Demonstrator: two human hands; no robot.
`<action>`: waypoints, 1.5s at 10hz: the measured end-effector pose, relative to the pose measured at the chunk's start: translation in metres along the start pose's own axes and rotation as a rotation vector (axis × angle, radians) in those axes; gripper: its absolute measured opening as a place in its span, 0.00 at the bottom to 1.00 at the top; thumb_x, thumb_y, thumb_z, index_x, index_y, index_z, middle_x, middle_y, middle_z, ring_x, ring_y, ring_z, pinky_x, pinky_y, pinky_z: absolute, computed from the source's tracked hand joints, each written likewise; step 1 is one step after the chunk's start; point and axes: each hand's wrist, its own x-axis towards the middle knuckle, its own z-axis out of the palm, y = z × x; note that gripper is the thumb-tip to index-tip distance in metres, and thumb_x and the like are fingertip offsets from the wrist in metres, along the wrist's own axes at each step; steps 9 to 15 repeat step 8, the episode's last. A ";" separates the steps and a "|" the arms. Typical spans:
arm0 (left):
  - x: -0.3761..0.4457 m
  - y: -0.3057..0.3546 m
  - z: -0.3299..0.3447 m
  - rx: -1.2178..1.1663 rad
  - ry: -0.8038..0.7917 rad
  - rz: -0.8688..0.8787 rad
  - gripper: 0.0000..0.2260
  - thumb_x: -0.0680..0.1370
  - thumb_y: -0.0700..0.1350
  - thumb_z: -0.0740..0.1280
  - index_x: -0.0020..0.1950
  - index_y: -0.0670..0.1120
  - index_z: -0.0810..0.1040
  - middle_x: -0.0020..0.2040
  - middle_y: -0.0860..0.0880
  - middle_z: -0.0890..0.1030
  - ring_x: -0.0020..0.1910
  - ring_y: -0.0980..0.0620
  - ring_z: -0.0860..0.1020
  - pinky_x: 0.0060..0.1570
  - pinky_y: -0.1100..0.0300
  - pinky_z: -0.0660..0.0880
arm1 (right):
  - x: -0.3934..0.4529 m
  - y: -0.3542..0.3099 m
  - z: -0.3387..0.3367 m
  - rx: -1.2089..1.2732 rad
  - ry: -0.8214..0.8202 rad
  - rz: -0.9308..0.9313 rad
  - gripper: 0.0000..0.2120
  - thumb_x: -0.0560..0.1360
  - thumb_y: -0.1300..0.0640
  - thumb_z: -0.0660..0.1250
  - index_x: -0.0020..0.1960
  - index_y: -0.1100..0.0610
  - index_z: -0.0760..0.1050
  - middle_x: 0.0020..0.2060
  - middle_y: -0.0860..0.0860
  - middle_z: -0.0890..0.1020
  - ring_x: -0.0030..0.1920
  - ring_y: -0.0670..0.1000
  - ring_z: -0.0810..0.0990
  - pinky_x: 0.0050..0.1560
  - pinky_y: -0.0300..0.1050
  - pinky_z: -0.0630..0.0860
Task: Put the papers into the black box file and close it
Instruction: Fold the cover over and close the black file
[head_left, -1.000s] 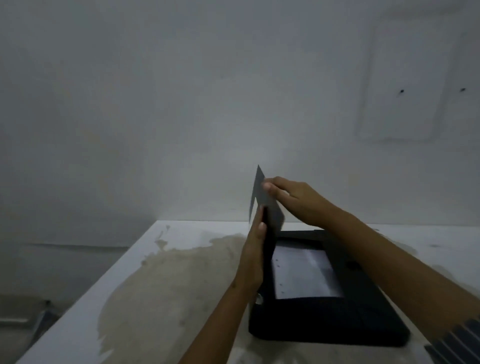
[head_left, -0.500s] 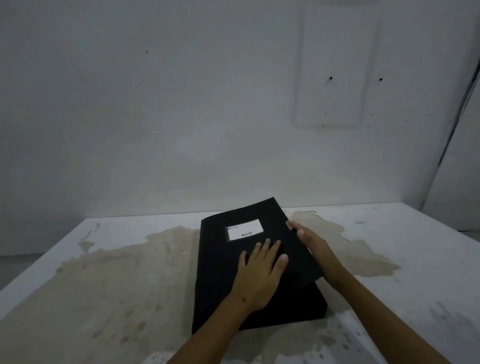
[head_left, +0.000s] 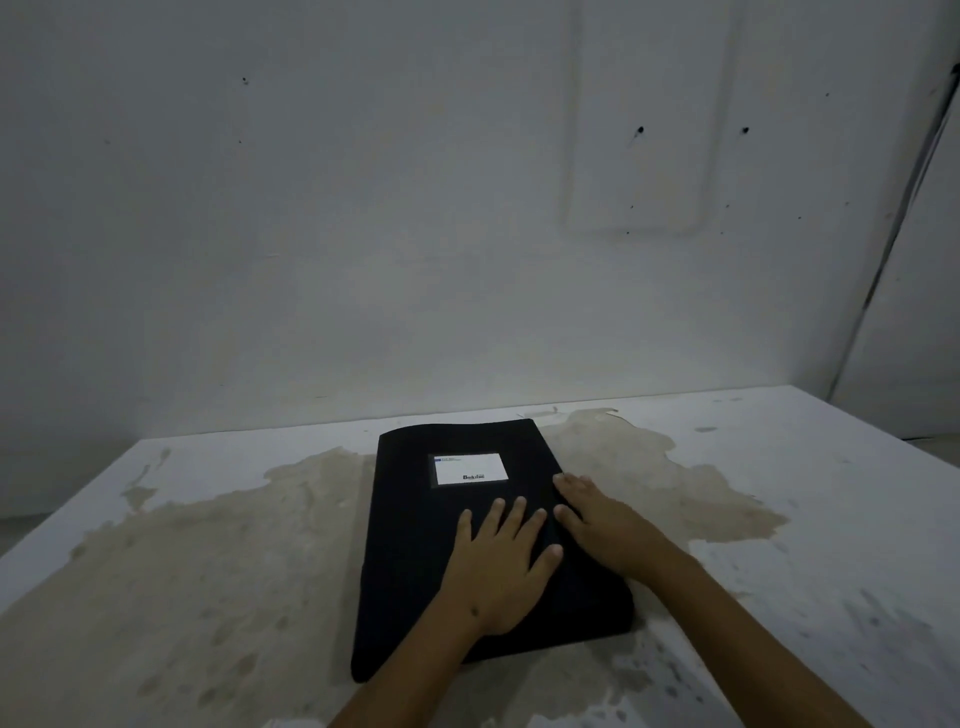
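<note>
Left hand (head_left: 501, 564) and right hand (head_left: 602, 525) flat atop closed black box file (head_left: 415, 530) — palms down.

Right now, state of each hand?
Left hand: open, flat on the black box file lid.
Right hand: open, resting at the lid's right edge; holds nothing.

Dim throughout, with a cool grey-blue cast. Brightest across the wall (head_left: 363, 234) at centre frame, fading to murk toward the left edge and lower corners. Soft, faint shadows only; none hard-edged. No glare, bar the white label (head_left: 470, 468) at mid-frame standing out pale, its print smeared and unreadable. Black box file (head_left: 415, 545) crushed to flat black, surface detail lost. Slightly soft overall, grainy in dark zones. Wide-angle bowing at right edge and table (head_left: 156, 545) rim.
</note>
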 end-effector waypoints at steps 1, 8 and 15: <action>0.001 -0.002 0.001 0.014 -0.032 -0.005 0.42 0.67 0.71 0.33 0.78 0.54 0.49 0.80 0.52 0.49 0.79 0.51 0.45 0.76 0.45 0.39 | 0.011 -0.014 0.007 -0.102 0.029 0.099 0.28 0.82 0.47 0.45 0.78 0.54 0.43 0.79 0.50 0.47 0.79 0.50 0.45 0.75 0.60 0.48; 0.004 -0.021 -0.074 -0.278 0.151 -0.106 0.24 0.82 0.52 0.52 0.76 0.44 0.60 0.78 0.45 0.60 0.78 0.46 0.57 0.77 0.49 0.50 | 0.018 -0.053 -0.026 -0.247 0.161 0.112 0.28 0.80 0.44 0.49 0.76 0.57 0.55 0.77 0.54 0.59 0.77 0.54 0.56 0.71 0.61 0.59; 0.004 -0.021 -0.074 -0.278 0.151 -0.106 0.24 0.82 0.52 0.52 0.76 0.44 0.60 0.78 0.45 0.60 0.78 0.46 0.57 0.77 0.49 0.50 | 0.018 -0.053 -0.026 -0.247 0.161 0.112 0.28 0.80 0.44 0.49 0.76 0.57 0.55 0.77 0.54 0.59 0.77 0.54 0.56 0.71 0.61 0.59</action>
